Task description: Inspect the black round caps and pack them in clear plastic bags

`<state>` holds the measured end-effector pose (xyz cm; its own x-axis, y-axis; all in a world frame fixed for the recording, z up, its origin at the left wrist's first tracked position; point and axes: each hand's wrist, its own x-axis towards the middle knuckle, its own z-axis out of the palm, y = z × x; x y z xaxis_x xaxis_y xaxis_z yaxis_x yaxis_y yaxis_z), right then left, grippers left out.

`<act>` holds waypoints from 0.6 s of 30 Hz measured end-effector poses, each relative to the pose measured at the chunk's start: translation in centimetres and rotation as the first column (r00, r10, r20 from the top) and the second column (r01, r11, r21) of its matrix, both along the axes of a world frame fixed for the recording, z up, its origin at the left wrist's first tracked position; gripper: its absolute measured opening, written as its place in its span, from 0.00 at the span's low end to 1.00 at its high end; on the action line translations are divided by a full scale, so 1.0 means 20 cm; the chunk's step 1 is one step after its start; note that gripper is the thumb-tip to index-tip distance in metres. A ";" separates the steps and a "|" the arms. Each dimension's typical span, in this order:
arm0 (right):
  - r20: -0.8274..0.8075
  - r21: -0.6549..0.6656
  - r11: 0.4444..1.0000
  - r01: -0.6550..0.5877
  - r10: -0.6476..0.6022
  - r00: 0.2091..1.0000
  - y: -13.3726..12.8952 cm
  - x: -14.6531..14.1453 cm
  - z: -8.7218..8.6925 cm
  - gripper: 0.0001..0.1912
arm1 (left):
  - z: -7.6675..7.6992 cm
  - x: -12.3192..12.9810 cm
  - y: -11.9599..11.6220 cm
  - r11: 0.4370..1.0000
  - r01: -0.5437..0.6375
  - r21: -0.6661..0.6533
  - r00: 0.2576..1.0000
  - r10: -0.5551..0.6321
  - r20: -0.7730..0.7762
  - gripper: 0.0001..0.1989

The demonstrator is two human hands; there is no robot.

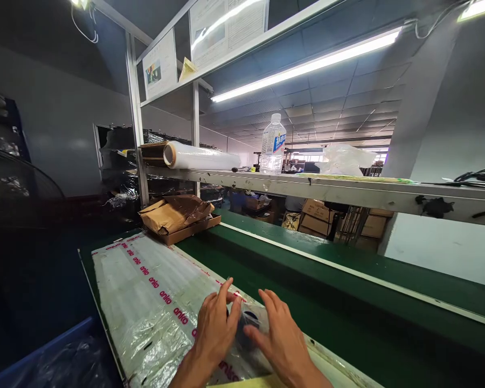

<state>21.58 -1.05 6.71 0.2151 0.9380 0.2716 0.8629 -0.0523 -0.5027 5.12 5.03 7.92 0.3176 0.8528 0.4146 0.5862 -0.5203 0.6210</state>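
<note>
While both hands flank it, a clear plastic bag with a dark part inside (pixel 248 319) lies at lower centre of the frame.
Left hand (pixel 218 323) half-curled, grip unclear; right hand (pixel 282 337) open, palm inward, thumb over the film. Bag judged light, slippery, contents probably stiff: best held by the part's sides. Beyond: green conveyor belt (pixel 307 293), then water bottle (pixel 274 144), upper centre.

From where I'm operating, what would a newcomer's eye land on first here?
Probably the long bright tube light slanting overhead, then the two bare hands at the bottom: the left hand and right hand, on either side of a see-through wrapped item. The pink lettering running along the pale worktop and the clear bottle standing on the shelf also stand out.
</note>
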 end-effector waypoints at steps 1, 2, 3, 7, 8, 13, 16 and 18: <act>0.000 -0.003 0.999 -0.040 0.040 0.999 0.01 -0.01 -0.01 0.38 | -0.02 -0.02 0.01 1.000 0.017 -0.008 1.000 -0.017 0.007 0.26; 0.003 -0.012 0.998 -0.060 0.060 0.998 0.02 -0.01 -0.02 0.35 | -0.04 -0.04 0.01 0.998 0.062 -0.029 0.998 -0.062 0.009 0.29; 0.007 -0.021 0.998 -0.062 0.063 0.998 0.04 -0.02 -0.02 0.28 | -0.06 -0.05 0.02 0.989 0.133 -0.066 0.991 -0.132 0.013 0.34; -0.024 0.005 0.999 -0.044 0.044 0.999 0.09 -0.03 -0.01 0.13 | -0.15 -0.04 0.07 0.914 0.356 -0.194 0.934 -0.351 0.058 0.54; -0.046 0.014 0.999 -0.043 0.044 0.998 0.09 -0.03 0.00 0.12 | -0.16 -0.02 0.08 0.910 0.365 -0.195 0.931 -0.359 0.066 0.55; -0.167 0.086 0.996 -0.040 0.054 0.984 0.06 -0.03 0.04 0.13 | -0.14 0.06 0.10 0.901 0.401 -0.164 0.912 -0.376 0.165 0.47; -0.263 0.148 0.988 -0.048 0.086 0.961 0.04 -0.03 0.09 0.14 | -0.10 0.08 0.08 0.910 0.389 -0.145 0.895 -0.336 0.295 0.38; -0.322 0.184 0.981 -0.068 0.125 0.938 0.05 -0.05 0.14 0.14 | -0.07 0.09 0.07 0.923 0.359 -0.140 0.881 -0.286 0.377 0.32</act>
<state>20.68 -0.10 9.60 0.2302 0.9058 0.3557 0.6429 0.1328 -0.7543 6.88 6.49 6.61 0.4586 0.8031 0.3804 0.1381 -0.4872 0.8623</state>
